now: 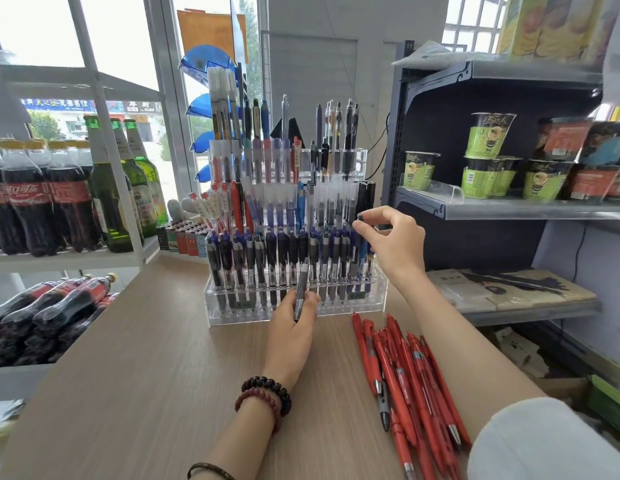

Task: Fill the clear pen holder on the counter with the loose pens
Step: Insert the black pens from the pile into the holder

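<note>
On my feed the clear pen holder [232,315] stands at twelve o'clock on the wooden counter [145,358], its stepped rows packed with upright pens. The left hand [291,329], just in front of the holder's base, has its fingers curled round a dark grey pen [302,282] held nearly upright, tip end up against the front row. The right hand [393,242] is raised at one o'clock, by the holder's right end; thumb and forefinger pinch the top of a black pen [360,218] and the other fingers are loosely bent. That pen's lower part is lost among the front-row pens. The loose red pens [410,372] lie in a heap at five o'clock, beside the right forearm, with one grey pen [383,408] among them. Cola bottles [38,199] sit at nine o'clock and noodle cups [488,136] at two.
</note>
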